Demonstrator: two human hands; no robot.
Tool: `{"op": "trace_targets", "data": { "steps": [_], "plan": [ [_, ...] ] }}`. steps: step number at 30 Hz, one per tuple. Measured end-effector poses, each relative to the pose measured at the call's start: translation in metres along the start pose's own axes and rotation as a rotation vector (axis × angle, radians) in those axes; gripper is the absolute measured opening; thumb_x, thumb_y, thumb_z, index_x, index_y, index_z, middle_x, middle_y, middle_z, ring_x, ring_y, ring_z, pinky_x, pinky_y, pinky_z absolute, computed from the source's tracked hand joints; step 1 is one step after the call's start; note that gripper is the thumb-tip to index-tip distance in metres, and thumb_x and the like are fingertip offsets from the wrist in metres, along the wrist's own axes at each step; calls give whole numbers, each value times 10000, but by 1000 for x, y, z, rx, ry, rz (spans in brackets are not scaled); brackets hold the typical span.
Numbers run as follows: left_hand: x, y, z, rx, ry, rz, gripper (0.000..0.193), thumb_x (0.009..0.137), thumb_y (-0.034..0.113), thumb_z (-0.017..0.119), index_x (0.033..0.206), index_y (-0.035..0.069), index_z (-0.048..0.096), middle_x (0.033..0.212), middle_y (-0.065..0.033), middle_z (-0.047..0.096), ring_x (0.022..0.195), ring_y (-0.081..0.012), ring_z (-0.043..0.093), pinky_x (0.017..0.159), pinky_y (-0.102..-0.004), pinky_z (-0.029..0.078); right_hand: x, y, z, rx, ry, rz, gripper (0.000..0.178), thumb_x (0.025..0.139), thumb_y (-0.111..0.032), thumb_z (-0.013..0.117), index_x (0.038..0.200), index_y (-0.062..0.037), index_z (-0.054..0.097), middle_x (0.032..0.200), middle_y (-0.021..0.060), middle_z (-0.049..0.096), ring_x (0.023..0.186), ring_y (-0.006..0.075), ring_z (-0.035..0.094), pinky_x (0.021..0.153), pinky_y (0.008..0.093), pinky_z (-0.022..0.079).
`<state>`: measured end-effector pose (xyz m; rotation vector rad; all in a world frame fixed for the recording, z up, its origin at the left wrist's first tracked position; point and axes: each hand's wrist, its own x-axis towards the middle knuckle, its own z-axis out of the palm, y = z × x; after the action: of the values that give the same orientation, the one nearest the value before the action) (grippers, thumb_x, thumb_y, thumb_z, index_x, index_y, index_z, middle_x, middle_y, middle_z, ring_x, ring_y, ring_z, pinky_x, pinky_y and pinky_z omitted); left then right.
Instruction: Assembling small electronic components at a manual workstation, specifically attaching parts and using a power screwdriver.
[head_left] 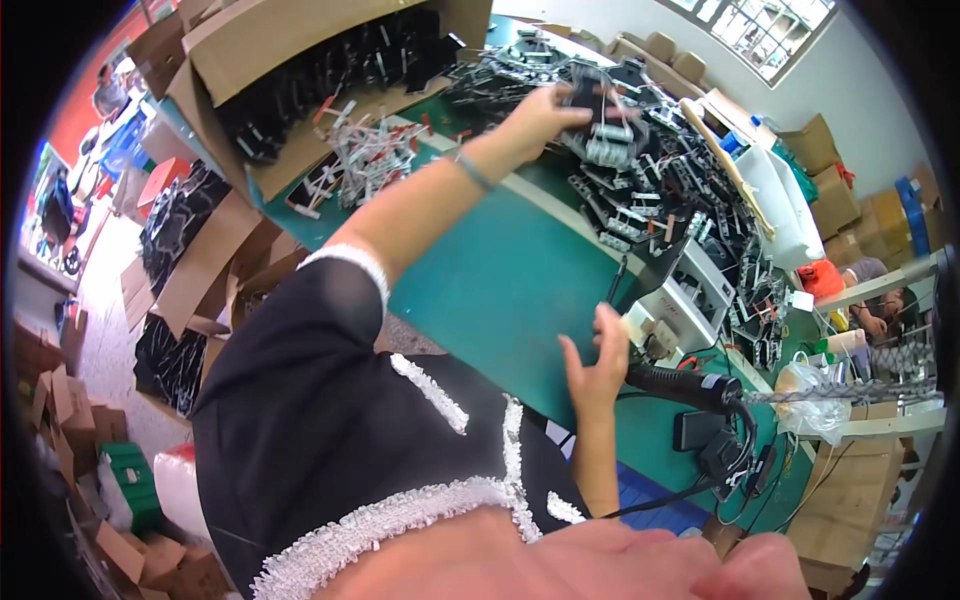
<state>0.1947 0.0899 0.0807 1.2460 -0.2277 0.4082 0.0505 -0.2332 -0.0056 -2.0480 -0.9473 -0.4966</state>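
My left hand (552,118) reaches across the bench to the far pile, its fingers closed round a bundle of black parts with white connectors (608,140). Motion blurs the bundle, so its exact kind is hard to tell. Around it spreads a heap of similar black pieces with white strips (690,185). My right hand (598,368) is nearer to me, thumb and fingers apart, with nothing visible in it. Just beside its fingertips stands a pale box-shaped device (684,300). A thin dark rod (617,281) sticks up by the device.
A large cardboard box (300,45) full of black parts stands at the back left, with red-and-white pieces (370,150) loose before it. Black cables and an adapter (698,431) lie on the green bench (480,290) at right. Cartons (75,410) crowd the floor at left.
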Motion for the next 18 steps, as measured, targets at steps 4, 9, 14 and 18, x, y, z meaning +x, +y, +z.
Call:
{"op": "trace_targets", "data": {
  "steps": [4, 9, 14, 18],
  "plan": [
    [119, -16, 28, 599, 333, 17, 652, 719, 301, 832, 1225, -23, 577, 1021, -167, 671, 869, -236, 665, 717, -369, 560, -27, 15, 15, 106, -142, 139, 395, 754, -93, 778, 1116, -35, 633, 1089, 128, 644, 905, 255, 629, 787, 332, 519],
    [188, -78, 58, 1115, 307, 250, 772, 690, 444, 828, 1251, -5, 547, 1253, -193, 543, 1211, -333, 511, 998, -411, 449, -24, 17, 16, 182, -108, 233, 364, 743, -32, 757, 1091, -33, 649, 1050, 103, 641, 846, 189, 613, 702, 284, 488],
    [96, -11, 42, 930, 125, 723, 424, 745, 353, 791, 1080, 114, 686, 1085, -134, 641, 1116, -306, 570, 958, -413, 457, -23, 21, 15, 284, -121, 292, 322, 760, 1, 729, 1072, -31, 654, 1040, 89, 640, 842, 161, 612, 687, 261, 490],
    [-16, 117, 6, 1135, 241, 975, 210, 909, 90, 652, 1094, -4, 624, 979, -93, 656, 934, -198, 620, 858, -303, 500, -24, 29, 10, 323, -110, 289, 263, 809, -7, 708, 1067, -30, 663, 1014, 62, 640, 839, 133, 608, 687, 241, 486]
  ]
}}
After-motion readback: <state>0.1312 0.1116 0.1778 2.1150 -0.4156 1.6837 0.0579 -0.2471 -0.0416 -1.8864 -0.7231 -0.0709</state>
